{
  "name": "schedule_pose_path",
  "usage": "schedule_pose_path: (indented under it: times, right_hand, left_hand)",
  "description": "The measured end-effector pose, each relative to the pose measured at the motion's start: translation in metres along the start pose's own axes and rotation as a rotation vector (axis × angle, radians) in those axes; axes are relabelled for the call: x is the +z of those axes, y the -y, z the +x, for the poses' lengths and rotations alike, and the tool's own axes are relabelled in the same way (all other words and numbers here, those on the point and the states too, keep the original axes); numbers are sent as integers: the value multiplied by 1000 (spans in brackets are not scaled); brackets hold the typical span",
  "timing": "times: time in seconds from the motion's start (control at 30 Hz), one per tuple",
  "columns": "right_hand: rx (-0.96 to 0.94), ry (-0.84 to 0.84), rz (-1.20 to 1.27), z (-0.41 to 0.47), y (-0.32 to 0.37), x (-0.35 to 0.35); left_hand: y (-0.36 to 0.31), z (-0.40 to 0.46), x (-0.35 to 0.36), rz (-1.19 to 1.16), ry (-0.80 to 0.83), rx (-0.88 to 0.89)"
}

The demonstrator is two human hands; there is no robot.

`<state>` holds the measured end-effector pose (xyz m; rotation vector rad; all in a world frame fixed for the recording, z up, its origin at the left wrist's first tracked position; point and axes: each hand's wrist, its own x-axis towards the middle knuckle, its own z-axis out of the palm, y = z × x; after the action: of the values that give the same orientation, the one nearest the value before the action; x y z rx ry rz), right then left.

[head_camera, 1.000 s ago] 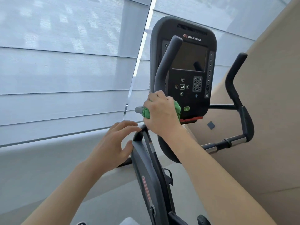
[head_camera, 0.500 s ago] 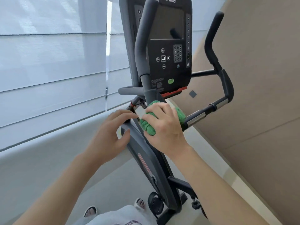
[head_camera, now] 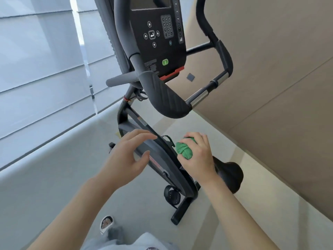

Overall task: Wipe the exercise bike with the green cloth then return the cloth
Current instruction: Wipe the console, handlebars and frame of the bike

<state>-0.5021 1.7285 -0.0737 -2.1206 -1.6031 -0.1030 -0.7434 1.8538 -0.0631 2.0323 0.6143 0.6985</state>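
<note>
The dark grey exercise bike (head_camera: 158, 165) fills the middle of the head view, its console (head_camera: 158, 33) at the top and its padded handlebar (head_camera: 165, 94) below that. My right hand (head_camera: 198, 157) is closed around the bunched green cloth (head_camera: 183, 150), held against the right side of the bike's sloping frame, just in front of the black saddle (head_camera: 228, 174). My left hand (head_camera: 129, 157) hovers over the frame's left side with fingers spread, holding nothing.
Pale window blinds (head_camera: 45, 69) and a low grey ledge run along the left. A beige wall panel (head_camera: 279, 78) rises close on the right. A pedal (head_camera: 172, 196) and the bike's foot bar sit on the floor; my sandalled foot (head_camera: 106, 222) stands nearby.
My right hand has carried the cloth down from the handlebar joint to the lower frame. My left hand has followed downward. The view has tilted down, bringing the saddle and pedal into sight.
</note>
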Motion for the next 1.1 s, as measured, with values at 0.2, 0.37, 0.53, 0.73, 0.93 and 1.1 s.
schedule_pose_path:
  times: [0.2,0.37,0.53,0.73,0.93,1.1]
  right_hand:
    - [213,11,337,-64,-5,-40]
    - [436,-74,645,-123,-27,-91]
    - [588,-110,812,-198,-66,-140]
    - [685,-161,944,-303,-128,-205]
    - [708,-212,867,-397,-175,-255]
    - [768,-283,795,-446,-198,-272]
  left_hand:
    - [-40,7,60,100,231,83]
    - [-94,-4,140,115,371,161]
    - [-152,-31,228,95,374,190]
    - [-218,-60,327,106,421,282]
    - [-279,-72,405,105,502,331]
    - [-311,-78,451,101,608,430]
